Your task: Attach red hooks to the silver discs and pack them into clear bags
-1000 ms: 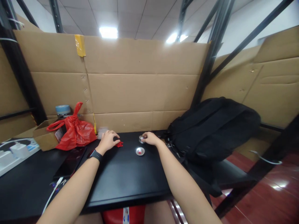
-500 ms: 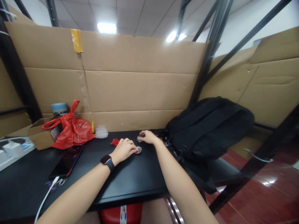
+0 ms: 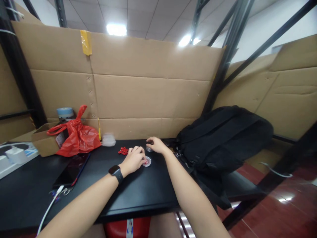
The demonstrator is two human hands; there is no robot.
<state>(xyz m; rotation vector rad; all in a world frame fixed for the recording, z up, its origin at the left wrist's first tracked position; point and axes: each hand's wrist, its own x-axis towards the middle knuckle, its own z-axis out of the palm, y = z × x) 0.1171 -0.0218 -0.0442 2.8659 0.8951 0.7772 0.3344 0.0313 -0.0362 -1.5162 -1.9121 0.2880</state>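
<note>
My left hand (image 3: 135, 159), with a dark smartwatch on its wrist, reaches to a small round clear dish (image 3: 148, 162) on the black table. Its fingers are pinched together at the dish's left side, and a bit of red shows at the fingertips. Beside that hand lies a small pile of red pieces (image 3: 123, 150), partly hidden by its fingers. A little farther back, my right hand (image 3: 156, 145) curls its fingers around a second small round clear container (image 3: 149, 149). The thumb and fingers cover part of this container.
At left a red plastic bag (image 3: 79, 137) leans on a cardboard box (image 3: 44, 142). A phone (image 3: 72, 170) lies in front, its white cable hanging over the edge. Stacked clear containers (image 3: 108, 140) stand by the cardboard wall (image 3: 148, 99). A black backpack (image 3: 228, 138) fills the right side.
My left hand has shifted slightly, its fingers more curled at the dish. The container under my right hand appears tilted differently. The whole view has shifted a little.
</note>
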